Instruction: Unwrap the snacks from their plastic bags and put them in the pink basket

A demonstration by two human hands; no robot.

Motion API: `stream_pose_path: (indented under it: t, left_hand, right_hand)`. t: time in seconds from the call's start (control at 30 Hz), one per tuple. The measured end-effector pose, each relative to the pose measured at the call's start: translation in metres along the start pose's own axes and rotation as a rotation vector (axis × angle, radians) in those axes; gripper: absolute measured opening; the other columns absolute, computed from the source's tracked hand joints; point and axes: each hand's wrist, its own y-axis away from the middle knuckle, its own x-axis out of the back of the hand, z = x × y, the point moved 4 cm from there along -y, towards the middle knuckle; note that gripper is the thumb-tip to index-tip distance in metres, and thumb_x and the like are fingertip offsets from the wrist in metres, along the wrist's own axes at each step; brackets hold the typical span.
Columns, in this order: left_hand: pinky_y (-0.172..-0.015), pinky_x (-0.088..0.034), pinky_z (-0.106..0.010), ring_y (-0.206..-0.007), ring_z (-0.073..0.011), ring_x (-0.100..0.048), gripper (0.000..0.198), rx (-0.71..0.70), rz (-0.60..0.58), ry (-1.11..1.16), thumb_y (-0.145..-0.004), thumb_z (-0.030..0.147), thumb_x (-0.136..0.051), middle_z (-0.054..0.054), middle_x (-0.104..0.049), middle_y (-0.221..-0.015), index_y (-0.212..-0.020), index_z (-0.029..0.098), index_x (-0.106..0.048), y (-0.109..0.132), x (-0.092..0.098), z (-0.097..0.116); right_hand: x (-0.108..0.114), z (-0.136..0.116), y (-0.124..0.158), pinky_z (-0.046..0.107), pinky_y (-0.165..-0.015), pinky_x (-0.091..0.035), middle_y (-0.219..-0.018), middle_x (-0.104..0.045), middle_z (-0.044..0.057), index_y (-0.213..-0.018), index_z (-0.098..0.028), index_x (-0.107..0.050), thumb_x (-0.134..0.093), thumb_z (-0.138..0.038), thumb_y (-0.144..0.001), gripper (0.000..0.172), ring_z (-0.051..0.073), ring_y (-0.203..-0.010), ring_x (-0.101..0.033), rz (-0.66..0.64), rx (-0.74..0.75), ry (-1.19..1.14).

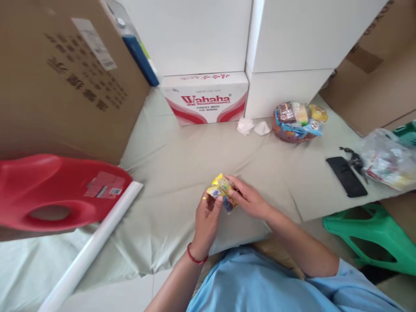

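Both my hands hold a small yellow snack packet (222, 185) with blue and dark print, just above the cloth near the front edge of the table. My left hand (207, 216), with a ring and a red wrist cord, grips its lower left side, thumb on the front. Around the right side of the packet, my right hand (248, 198) is closed with its thumb on the face. Whether the packet is torn cannot be made out. Farther off to the right stands a round basket (289, 136) piled with wrapped snacks (300, 113).
A Wahaha carton (208, 99) stands at the back, with crumpled tissues (245, 126) beside it. Left are a red jug (74, 169), a white tube (94, 242) and a large cardboard box (74, 78). A phone (347, 177), plastic bag (386, 156) and green stool (373, 234) lie right.
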Motion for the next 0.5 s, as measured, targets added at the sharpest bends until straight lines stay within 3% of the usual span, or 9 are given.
stream_pose_path:
  t: [0.07, 0.17, 0.27, 0.37, 0.5]
  left_hand:
    - [-0.098, -0.057, -0.037, -0.107, -0.0228, -0.071, 0.050, 0.022, -0.041, -0.047, -0.091, 0.060, -0.072, -0.009, -0.075, -0.117, -0.120, 0.019, -0.066, -0.002, -0.008, -0.002]
    - [-0.096, -0.059, -0.038, -0.105, -0.0244, -0.072, 0.055, 0.052, -0.135, -0.147, -0.090, 0.065, -0.069, -0.009, -0.076, -0.111, -0.118, 0.019, -0.068, -0.005, -0.016, -0.010]
    - [-0.096, -0.059, -0.039, -0.111, -0.0261, -0.070, 0.054, -0.009, -0.168, -0.338, -0.091, 0.067, -0.064, -0.011, -0.074, -0.117, -0.116, 0.020, -0.071, -0.005, -0.005, -0.015]
    - [-0.099, -0.057, -0.040, -0.123, -0.0272, -0.066, 0.048, -0.138, -0.048, -0.564, -0.093, 0.064, -0.059, -0.011, -0.070, -0.128, -0.114, 0.023, -0.073, -0.001, 0.031, -0.012]
    - [-0.100, -0.056, -0.049, -0.116, -0.0305, -0.068, 0.046, -0.189, 0.121, -0.840, -0.093, 0.063, -0.054, -0.010, -0.070, -0.124, -0.104, 0.023, -0.074, 0.015, 0.097, -0.016]
  right_hand:
    - [-0.006, 0.009, 0.012, 0.044, -0.109, -0.054, -0.135, -0.071, 0.011, -0.161, -0.024, -0.044, -0.044, -0.054, -0.109, 0.061, 0.027, -0.121, -0.069, 0.071, -0.039, -0.035]
    - [-0.005, 0.022, 0.027, 0.046, -0.118, -0.048, -0.149, -0.065, 0.011, -0.157, -0.024, -0.051, -0.042, -0.054, -0.109, 0.058, 0.027, -0.136, -0.062, 0.117, -0.052, -0.039]
    - [0.028, 0.032, 0.040, 0.049, -0.122, -0.044, -0.153, -0.063, 0.010, -0.153, -0.026, -0.058, -0.042, -0.060, -0.108, 0.059, 0.028, -0.141, -0.060, 0.193, -0.097, 0.021]
    - [0.112, 0.036, 0.047, 0.053, -0.125, -0.040, -0.155, -0.062, 0.007, -0.150, -0.032, -0.062, -0.049, -0.069, -0.102, 0.063, 0.032, -0.146, -0.055, 0.472, -0.161, 0.135]
    - [0.269, 0.030, 0.030, 0.055, -0.127, -0.035, -0.157, -0.058, 0.007, -0.156, -0.031, -0.055, -0.048, -0.063, -0.102, 0.063, 0.033, -0.151, -0.047, 0.944, -0.188, 0.419]
